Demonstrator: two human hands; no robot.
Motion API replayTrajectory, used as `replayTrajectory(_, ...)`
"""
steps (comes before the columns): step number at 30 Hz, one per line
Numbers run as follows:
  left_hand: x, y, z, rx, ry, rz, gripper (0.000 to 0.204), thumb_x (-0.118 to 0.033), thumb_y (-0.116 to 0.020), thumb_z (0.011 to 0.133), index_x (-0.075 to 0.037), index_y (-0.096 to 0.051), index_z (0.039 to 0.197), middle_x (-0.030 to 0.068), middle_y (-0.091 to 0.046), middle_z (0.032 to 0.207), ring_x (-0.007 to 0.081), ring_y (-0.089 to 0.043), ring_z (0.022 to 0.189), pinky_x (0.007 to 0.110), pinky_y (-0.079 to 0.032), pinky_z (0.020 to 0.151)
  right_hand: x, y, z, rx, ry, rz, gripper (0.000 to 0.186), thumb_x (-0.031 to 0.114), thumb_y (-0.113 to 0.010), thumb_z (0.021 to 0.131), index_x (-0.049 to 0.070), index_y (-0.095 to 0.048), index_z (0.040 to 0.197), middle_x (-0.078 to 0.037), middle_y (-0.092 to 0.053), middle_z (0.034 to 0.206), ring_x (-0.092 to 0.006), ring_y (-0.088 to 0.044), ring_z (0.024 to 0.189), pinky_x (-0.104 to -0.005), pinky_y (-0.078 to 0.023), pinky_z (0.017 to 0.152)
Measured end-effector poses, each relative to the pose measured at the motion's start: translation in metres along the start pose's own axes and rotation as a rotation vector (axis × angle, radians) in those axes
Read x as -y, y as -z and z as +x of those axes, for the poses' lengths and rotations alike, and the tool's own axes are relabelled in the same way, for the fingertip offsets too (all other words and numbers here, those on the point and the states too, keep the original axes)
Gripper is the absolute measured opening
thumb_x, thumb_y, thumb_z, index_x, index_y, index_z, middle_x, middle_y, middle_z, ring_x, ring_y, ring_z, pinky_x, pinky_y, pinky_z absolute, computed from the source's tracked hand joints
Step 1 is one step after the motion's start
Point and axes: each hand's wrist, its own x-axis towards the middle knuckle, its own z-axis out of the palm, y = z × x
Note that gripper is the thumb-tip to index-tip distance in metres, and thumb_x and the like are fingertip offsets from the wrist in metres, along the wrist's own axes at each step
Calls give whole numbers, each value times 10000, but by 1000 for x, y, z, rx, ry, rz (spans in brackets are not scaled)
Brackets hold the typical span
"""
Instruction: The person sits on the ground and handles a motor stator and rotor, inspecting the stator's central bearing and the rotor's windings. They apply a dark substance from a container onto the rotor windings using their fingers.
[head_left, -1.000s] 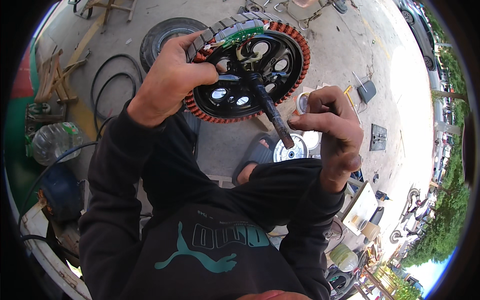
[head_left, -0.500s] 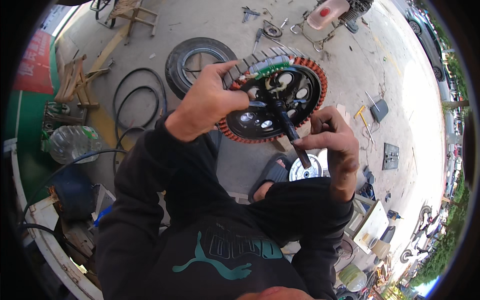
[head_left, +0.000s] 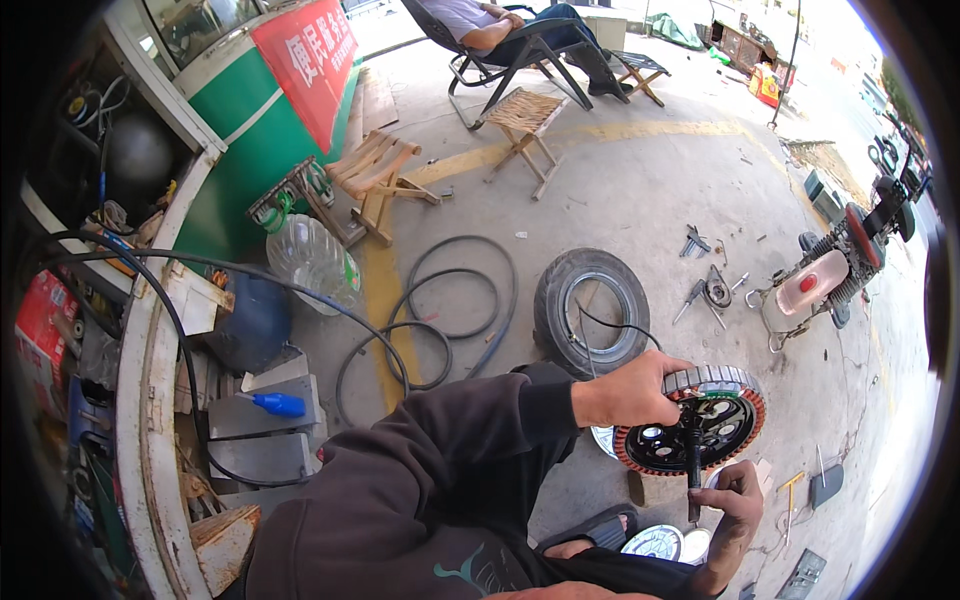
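Note:
A hub motor stator (head_left: 712, 378), with a ridged metal rim, reddish copper windings and a black spoked centre, is held up in front of my knees. My left hand (head_left: 632, 393) grips its upper left edge, the thumb reaching over the near face. From its centre a dark axle (head_left: 694, 455) points down toward me. Closed round the lower part of this axle are the fingertips of my right hand (head_left: 735, 505). A green strip with wires lies along the stator's upper edge. Silvery round covers (head_left: 653, 543) rest on the ground below, near my sandalled foot (head_left: 590, 537).
A tyre (head_left: 548, 310) lies just beyond my left hand, beside a coiled black hose (head_left: 505, 290). Several tools (head_left: 715, 288) and a scooter (head_left: 805, 285) are farther right. Folding stools (head_left: 525, 115), a large plastic bottle (head_left: 310, 260) and a person on a recliner (head_left: 485, 30) occupy the left and back.
The view has swung left, bringing in the seated person and the cluttered cabinet. Both hands keep their hold on the stator and its axle, which now appear lower and farther right.

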Motion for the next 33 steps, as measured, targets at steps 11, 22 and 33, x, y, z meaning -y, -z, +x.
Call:
replayTrajectory(11, -2, -1, 2, -3, 1, 22, 441, -47, -658, 723, 84, -654, 1144, 48, -702, 883, 51, -554, 799, 239, -492, 772, -14, 5, 1, -78, -47, 100, 564, 676, -648, 801, 140, -814, 851, 7, -416, 746, -147, -443, 685, -278, -285, 611)
replayTrajectory(22, -1, 2, 1, 10, -10, 33, 434, -33, -662, 725, 82, -658, 1143, 55, -717, 914, 54, -566, 820, 243, -497, 791, -16, 13, -6, 38, 62, 154, 837, 856, -418, 804, 119, -814, 826, -1, -394, 725, -161, -411, 685, -294, -272, 638)
replayTrajectory(33, -1, -2, 0, 23, -8, 38, 471, -1, -639, 704, 108, -645, 1162, 62, -716, 924, 60, -584, 821, 241, -508, 779, -15, 19, -10, 63, 66, 174, 1019, 913, -254, 821, 46, -789, 791, -32, -422, 757, -167, -421, 712, -291, -326, 665)
